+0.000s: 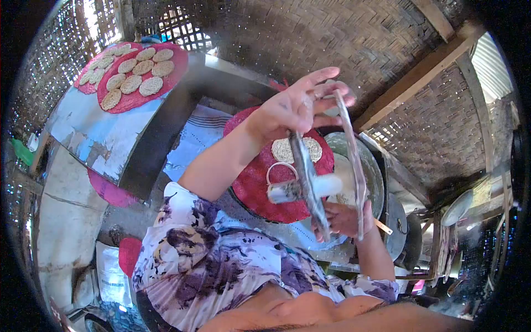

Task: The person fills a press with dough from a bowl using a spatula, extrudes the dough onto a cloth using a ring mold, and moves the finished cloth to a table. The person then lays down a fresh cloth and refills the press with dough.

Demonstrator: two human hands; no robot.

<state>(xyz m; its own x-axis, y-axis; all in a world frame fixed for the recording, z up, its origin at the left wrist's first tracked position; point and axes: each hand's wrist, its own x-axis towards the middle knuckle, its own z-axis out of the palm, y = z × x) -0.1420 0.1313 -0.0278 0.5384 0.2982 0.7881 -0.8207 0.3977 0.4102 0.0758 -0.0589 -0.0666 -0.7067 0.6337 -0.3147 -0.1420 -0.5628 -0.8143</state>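
Grey bars (pixel 303 160), loosely grasped by the left hand (pixel 301 106) at one end and the right hand (pixel 348 218) at the other, run lengthwise between both grips, the left nearer the pale cakes (pixel 283 150) beneath.

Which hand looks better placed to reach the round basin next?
Probably the right hand: it appears by the near edge of the basin, on that side. The left hand is raised, holding the sticks.
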